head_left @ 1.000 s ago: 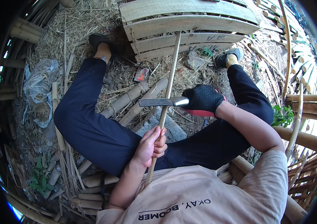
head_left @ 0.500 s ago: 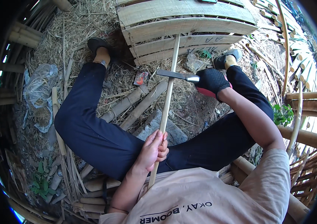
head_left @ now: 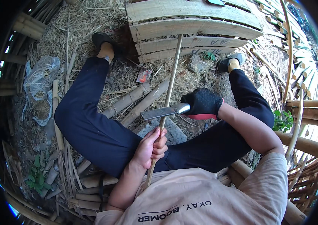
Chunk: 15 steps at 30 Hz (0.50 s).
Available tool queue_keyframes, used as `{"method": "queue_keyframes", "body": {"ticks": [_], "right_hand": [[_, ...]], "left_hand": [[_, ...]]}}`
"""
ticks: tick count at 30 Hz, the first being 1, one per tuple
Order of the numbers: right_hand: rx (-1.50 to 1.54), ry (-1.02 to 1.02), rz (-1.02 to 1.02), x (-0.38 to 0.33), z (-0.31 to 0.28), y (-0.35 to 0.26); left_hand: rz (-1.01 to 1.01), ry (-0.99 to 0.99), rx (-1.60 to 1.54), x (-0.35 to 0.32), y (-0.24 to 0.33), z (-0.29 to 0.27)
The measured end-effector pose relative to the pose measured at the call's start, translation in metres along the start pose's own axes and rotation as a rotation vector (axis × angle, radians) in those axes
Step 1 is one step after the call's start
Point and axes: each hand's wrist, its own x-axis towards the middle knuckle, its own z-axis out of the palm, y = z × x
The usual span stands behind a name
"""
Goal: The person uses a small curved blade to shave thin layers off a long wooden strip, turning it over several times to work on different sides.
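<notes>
My bare left hand [head_left: 151,148] is wrapped round the lower part of a long, thin bamboo strip [head_left: 172,73]. The strip's near end rests against my shirt, and its far end reaches the slatted wooden crate [head_left: 200,28] in front of me. In a black and red glove, my right hand [head_left: 205,104] grips a knife, its handle hidden in the fist. The broad, square-ended knife blade [head_left: 157,113] lies across the strip, a little beyond my left fingers.
Between my spread legs are a grey stone block [head_left: 172,129] and two bamboo poles [head_left: 145,101]. A crumpled clear plastic bag [head_left: 43,78] lies on the straw at left. Cut bamboo poles [head_left: 303,71] are piled at far right. A dark flat device [head_left: 216,2] sits on the crate.
My right hand has drawn the knife along the strip toward my body, closer to my left hand. My left hand keeps its grip on the strip. The whole view has shifted slightly.
</notes>
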Motion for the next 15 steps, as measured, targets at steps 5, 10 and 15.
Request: {"method": "queue_keyframes", "body": {"ticks": [5,10,15], "right_hand": [[-0.063,-0.070,0.079,0.002,0.004,0.002],[0.005,0.130,0.314,0.011,-0.001,0.025],[-0.025,0.120,0.445,0.014,-0.032,0.048]], "left_hand": [[-0.003,0.045,0.052,0.005,-0.005,-0.001],[0.000,0.023,0.073,0.004,-0.004,-0.001],[0.008,-0.008,0.047,0.004,-0.001,0.001]]}}
